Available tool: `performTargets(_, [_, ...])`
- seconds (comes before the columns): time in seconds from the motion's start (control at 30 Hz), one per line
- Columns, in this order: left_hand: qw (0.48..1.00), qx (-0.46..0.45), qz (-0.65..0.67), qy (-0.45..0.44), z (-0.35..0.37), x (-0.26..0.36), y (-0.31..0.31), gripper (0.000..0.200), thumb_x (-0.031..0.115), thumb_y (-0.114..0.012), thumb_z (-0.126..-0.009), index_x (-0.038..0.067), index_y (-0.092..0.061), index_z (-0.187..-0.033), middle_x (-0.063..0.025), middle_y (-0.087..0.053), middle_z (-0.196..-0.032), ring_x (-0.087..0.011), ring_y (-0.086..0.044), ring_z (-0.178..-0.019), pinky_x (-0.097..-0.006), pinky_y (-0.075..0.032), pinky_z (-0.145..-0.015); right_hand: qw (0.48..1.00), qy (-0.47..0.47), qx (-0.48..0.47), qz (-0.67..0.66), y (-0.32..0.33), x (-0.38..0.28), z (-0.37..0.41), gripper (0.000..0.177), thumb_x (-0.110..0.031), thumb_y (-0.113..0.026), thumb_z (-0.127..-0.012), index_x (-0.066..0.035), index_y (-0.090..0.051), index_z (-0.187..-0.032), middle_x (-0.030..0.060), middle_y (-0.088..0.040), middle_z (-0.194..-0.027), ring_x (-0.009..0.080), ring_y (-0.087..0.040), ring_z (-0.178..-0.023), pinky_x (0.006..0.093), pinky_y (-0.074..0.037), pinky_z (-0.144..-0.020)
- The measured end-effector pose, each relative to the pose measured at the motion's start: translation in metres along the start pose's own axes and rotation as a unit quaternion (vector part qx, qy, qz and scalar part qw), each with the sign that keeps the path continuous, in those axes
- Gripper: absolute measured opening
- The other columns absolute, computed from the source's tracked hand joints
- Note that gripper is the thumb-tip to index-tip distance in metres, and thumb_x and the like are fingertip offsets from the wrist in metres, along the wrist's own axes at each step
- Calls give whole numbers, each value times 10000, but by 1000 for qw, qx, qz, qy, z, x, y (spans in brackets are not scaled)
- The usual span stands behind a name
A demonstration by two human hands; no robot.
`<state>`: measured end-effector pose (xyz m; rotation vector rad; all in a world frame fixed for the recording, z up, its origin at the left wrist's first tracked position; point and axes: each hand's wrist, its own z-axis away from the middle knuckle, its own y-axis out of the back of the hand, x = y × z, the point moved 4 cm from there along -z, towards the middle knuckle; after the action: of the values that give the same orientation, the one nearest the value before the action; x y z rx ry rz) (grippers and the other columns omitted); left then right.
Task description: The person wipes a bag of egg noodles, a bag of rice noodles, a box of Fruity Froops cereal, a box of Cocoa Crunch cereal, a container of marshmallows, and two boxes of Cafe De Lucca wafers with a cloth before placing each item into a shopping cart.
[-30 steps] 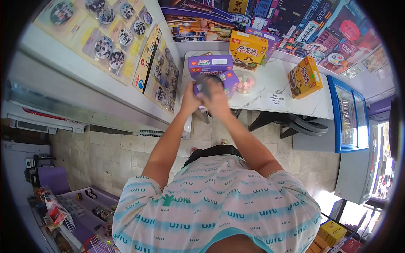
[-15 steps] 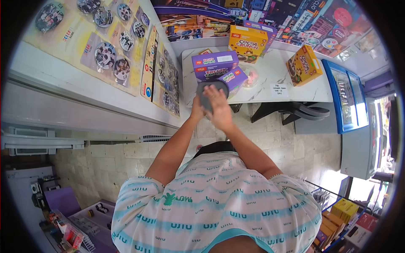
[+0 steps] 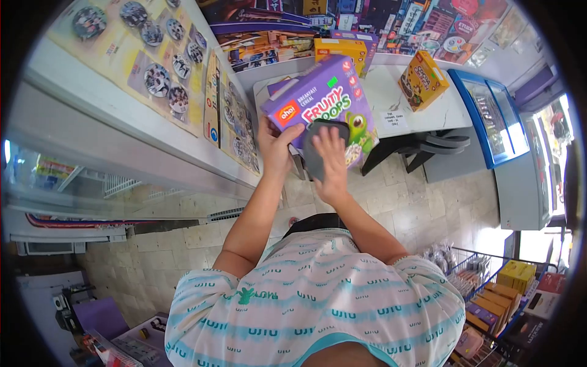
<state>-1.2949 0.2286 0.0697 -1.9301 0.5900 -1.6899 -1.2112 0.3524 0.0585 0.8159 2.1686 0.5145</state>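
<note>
A purple Fruity Hoops cereal box (image 3: 315,101) is raised and tilted above the near edge of the table, its printed front towards me. My left hand (image 3: 276,150) is closed on the box's lower left corner, thumb across the front. My right hand (image 3: 331,162) lies over a dark grey cloth-like pad (image 3: 317,160), pressing it against the lower part of the box front. The right fingers are somewhat blurred, and the pad's exact kind is hard to make out. Behind the raised box, another purple box (image 3: 278,87) is mostly hidden.
The white marbled table (image 3: 382,92) holds a Cocoa Crunch box (image 3: 423,81) on the right and a yellow box (image 3: 342,49) at the back. Dark chair parts (image 3: 428,144) are under it. A blue-framed freezer (image 3: 489,116) stands right; badge cards (image 3: 156,79) line the left side.
The Fruity Hoops box has come up off the table into my left hand. My right hand and the grey pad have moved slightly right and down, now against its front. The view has shifted.
</note>
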Motion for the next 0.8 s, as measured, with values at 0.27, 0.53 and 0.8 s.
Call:
performTargets(0.27, [992, -32, -63, -106, 45, 33, -62, 555, -86, -689, -644, 2, -442, -1133, -99, -572, -1035, -171, -575, -959, -298, -467, -858, 987, 25, 152, -52, 74, 15, -86, 769, -169, -697, -727, -60, -332, -1395, 198, -147, -1501, 409, -102, -1383, 534, -114, -1091])
performTargets(0.53, [974, 70, -72, -201, 108, 56, -85, 571, -100, -675, -631, -8, -453, -1150, -116, -565, -1049, -200, -579, -972, -323, -483, -840, 950, -56, 139, -273, 80, 88, -24, 615, -146, -588, -825, -46, -347, -1381, 224, -280, -1438, 333, -352, -1295, 404, -265, -1054])
performTargets(0.8, [970, 78, -67, -221, 171, 55, -79, 533, -82, -659, -662, -41, -468, -1158, -153, -599, -1037, -223, -616, -917, -340, -502, -825, 868, -70, -189, -454, 139, 45, -102, 503, -421, -584, -871, 27, -544, -1094, 102, -613, -964, 176, -579, -832, 291, -459, -733])
